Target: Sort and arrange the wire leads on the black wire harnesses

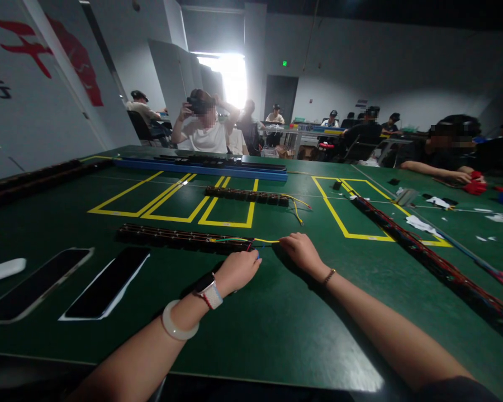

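Observation:
A long dark strip assembly [163,235] with wires on top lies across the green table in front of me. My left hand [238,271] is closed at its right end, beside a small blue piece and red wires; what its fingers grip is mostly hidden. From the strip a yellow-green wire [267,242] runs right to my right hand [300,252], whose pinched fingers hold its end. Beyond them a shorter dark strip [247,195] lies within yellow tape outlines, its yellow wires loose at the right end.
Two dark phone-like slabs [109,282] [37,285] lie at the left. A blue tray [201,169] stands at the back. Another long wired strip [436,259] runs along the right. A person's hands [463,176] hold red material at the far right; another person sits across the table.

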Demonstrator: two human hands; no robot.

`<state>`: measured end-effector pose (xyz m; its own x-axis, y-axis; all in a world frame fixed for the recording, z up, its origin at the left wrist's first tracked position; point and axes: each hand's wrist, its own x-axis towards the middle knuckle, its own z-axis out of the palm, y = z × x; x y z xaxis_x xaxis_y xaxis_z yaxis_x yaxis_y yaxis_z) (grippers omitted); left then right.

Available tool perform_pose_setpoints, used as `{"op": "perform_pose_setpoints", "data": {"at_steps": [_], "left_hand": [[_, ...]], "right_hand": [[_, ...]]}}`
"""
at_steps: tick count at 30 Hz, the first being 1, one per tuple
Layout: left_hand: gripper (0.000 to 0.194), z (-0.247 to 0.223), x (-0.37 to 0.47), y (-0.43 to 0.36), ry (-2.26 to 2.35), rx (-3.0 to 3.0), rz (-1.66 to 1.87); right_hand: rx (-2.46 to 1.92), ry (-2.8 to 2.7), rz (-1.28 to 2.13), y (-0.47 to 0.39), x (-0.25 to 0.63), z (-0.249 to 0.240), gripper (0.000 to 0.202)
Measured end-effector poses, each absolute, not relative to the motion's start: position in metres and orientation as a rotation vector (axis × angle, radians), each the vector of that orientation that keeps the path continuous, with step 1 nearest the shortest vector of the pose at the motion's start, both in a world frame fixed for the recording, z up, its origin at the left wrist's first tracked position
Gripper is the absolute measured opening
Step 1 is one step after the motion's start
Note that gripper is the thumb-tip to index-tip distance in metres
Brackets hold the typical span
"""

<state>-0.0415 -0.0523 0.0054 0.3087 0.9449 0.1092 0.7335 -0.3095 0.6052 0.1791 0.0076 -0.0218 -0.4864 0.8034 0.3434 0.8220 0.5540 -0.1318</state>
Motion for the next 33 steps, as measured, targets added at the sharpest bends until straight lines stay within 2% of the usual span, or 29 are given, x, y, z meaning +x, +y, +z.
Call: {"op": "perform_pose_setpoints", "data": {"at_steps": [6, 10, 13, 18, 22, 26, 33], "left_hand": [[0.021, -0.001, -0.047, -0.047, 1.339, 2.333, 0.625], [0.025, 0.006, -0.047, -0.049, 1.394, 2.45, 0.483], [0.028, 0.016, -0.045, -0.053, 1.517, 2.52, 0.392], [0.033, 0.02, -0.046, -0.052, 1.901, 2.458, 0.499], [0.029, 0.014, -0.048, -0.048, 2.025, 2.425, 0.515], [0.026, 0.011, -0.048, -0.047, 1.921, 2.478, 0.63], [0.045, 0.007, -0.043, -0.051, 1.555, 2.705, 0.728]], "right_hand": [[-1.377, -2.418, -0.087, 0.009, 0.179, -0.022, 0.021], [-1.372, -2.438, -0.085, 0.007, 0.18, -0.023, 0.022], [-1.359, -2.457, -0.069, 0.006, 0.18, -0.023, 0.021], [-1.344, -2.462, -0.059, 0.006, 0.179, -0.024, 0.022], [-1.35, -2.461, -0.045, 0.006, 0.179, -0.024, 0.022], [-1.344, -2.464, -0.03, 0.006, 0.179, -0.023, 0.022], [-1.296, -2.457, -0.017, 0.007, 0.179, -0.026, 0.02]]}}
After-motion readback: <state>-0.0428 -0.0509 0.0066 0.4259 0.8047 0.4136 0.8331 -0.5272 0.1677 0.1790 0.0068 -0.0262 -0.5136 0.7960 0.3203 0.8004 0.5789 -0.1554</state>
